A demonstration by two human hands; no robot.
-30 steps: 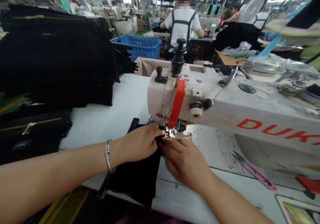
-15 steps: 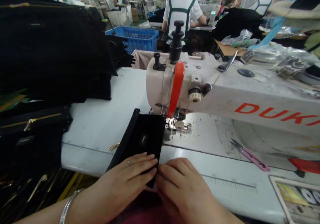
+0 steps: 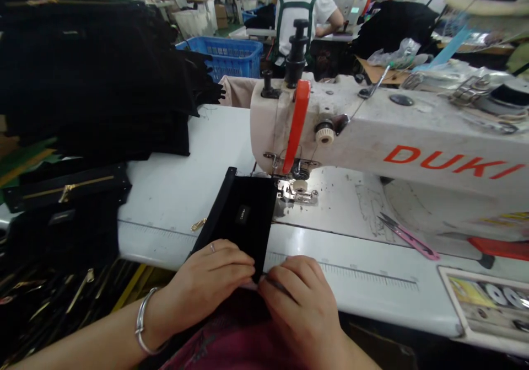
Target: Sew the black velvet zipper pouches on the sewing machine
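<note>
A black fabric piece [image 3: 256, 210] with a small label lies on the white sewing table, its right edge beside the presser foot [image 3: 297, 192] of the sewing machine [image 3: 372, 133]. My left hand [image 3: 215, 273], with a ring and a bracelet, grips the near part of the black fabric. Fingers curled, my right hand [image 3: 300, 298] pinches the fabric's near right corner, close to my left fingertips. A gold zipper pull [image 3: 199, 224] sticks out at the fabric's left edge. What lies under my fingers is hidden.
Pink thread snips [image 3: 409, 237] and a red-handled tool [image 3: 500, 247] lie on the right. Stacked black fabric [image 3: 91, 83] fills the left side. Beyond the machine are a blue basket [image 3: 231, 55] and a person in white [image 3: 301, 6] seen from behind.
The view has shifted, so the machine appears higher. My left fingers, earlier stretched flatter over the fabric, are now more bent around its near edge. My right hand stays at the near corner.
</note>
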